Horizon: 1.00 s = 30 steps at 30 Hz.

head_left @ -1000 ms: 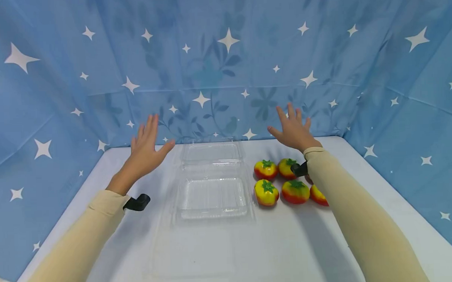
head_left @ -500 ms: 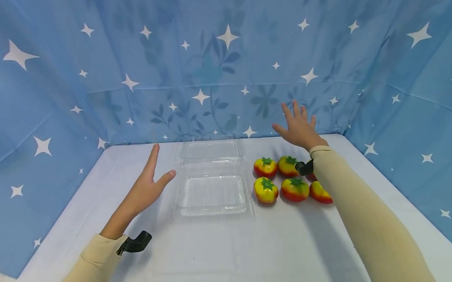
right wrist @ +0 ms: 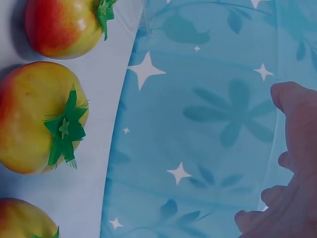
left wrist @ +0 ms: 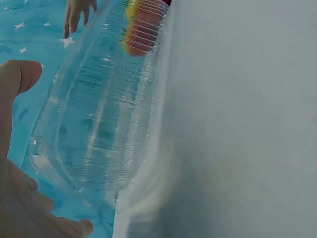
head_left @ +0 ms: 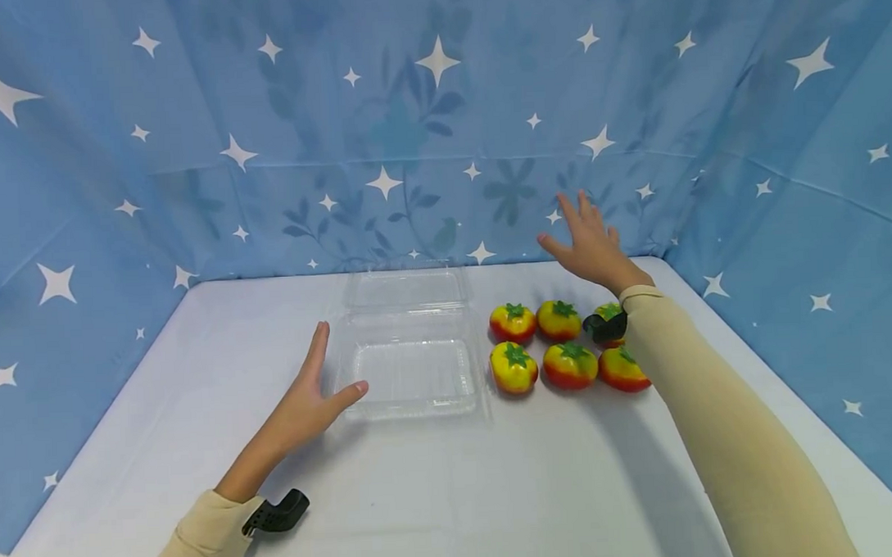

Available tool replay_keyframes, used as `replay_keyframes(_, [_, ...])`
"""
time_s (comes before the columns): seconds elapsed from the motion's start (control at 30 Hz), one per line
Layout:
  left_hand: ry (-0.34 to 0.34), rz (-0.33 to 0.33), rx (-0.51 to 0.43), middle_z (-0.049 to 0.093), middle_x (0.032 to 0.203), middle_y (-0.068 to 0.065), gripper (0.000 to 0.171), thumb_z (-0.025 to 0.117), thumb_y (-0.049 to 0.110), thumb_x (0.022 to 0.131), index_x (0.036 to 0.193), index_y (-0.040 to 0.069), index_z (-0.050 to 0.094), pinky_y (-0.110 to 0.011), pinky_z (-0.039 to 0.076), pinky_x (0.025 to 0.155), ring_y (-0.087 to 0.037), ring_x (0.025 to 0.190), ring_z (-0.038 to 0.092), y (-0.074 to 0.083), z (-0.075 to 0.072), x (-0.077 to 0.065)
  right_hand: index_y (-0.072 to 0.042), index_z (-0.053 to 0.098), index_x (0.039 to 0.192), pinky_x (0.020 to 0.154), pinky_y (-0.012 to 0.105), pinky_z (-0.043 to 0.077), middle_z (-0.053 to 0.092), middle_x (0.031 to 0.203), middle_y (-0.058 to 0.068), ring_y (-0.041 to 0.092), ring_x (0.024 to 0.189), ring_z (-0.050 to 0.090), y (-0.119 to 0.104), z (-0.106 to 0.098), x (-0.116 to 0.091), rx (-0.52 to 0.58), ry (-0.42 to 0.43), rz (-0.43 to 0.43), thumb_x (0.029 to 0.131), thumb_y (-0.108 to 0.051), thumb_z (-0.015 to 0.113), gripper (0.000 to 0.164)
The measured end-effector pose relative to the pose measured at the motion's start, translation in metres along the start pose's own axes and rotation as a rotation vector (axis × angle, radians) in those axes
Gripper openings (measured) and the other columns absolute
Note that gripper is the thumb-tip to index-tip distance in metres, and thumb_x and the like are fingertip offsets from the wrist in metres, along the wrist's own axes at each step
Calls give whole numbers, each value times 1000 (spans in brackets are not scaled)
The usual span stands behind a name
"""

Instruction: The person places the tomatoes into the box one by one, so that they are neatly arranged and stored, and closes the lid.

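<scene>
Left hand (head_left: 303, 410): your thumb and fingers are spread apart, holding nothing, beside the clear plastic container (head_left: 412, 374). Right hand (head_left: 591, 253): fingers likewise apart, holding nothing, raised beyond six red-and-yellow fruits (head_left: 570, 368), which sit in two rows right of the container. Risk, judged: the container looks light, so your left hand could knock it askew; rounded fruits might roll if your right sleeve (head_left: 708, 400) brushes them. Surface: white table (head_left: 439, 492). Surround: blue star-print cloth (head_left: 381, 109), three sides.

Bright head view, soft shadows across white table (head_left: 534, 488), glints on clear container (head_left: 414, 408), dimmer wrist views.
</scene>
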<state>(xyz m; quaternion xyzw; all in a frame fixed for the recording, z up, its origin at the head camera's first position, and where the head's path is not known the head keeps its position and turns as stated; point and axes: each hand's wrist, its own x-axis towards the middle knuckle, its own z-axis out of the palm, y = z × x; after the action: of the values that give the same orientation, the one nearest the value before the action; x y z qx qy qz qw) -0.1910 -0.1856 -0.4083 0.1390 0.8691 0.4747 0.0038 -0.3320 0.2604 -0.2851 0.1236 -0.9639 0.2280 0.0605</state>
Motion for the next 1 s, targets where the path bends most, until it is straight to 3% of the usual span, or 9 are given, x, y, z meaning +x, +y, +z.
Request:
replay_keyframes(0.2, [-20, -19, 0, -13, 178, -10, 118, 76, 42, 99, 172, 14, -11, -69, 8, 125, -36, 163, -6, -3, 8, 4, -12, 0, 173, 119, 80, 7, -19, 175, 22, 54, 159, -1, 9, -10, -7, 80, -18, 21, 110, -53, 50, 91])
replay_keyframes(0.53, [-36, -7, 17, -11, 178, -15, 120, 78, 44, 97, 171, 7, -9, -70, 8, 125, -39, 163, -4, -5, 13, 2, -16, -3, 174, 121, 77, 9, -21, 176, 15, 51, 160, -1, 19, -17, -22, 143, -54, 42, 110, -55, 52, 93])
replay_keyframes(0.9, [-26, 2, 36, -8, 178, -17, 115, 74, 45, 100, 171, 4, -6, -70, 9, 125, -40, 162, -2, -9, 12, -5, -13, 5, 174, 120, 78, 13, -3, 177, 24, 51, 160, 3, 26, -18, -38, 147, -113, 57, 108, -55, 56, 93])
replay_keyframes(1.0, [-25, 8, 36, -11, 178, -13, 114, 73, 45, 101, 171, 8, -9, -70, 9, 125, -38, 163, -3, -10, 12, -6, -13, 6, 174, 119, 78, 15, 1, 177, 24, 51, 160, 7, 30, -18, -43, 150, -132, 67, 109, -52, 57, 92])
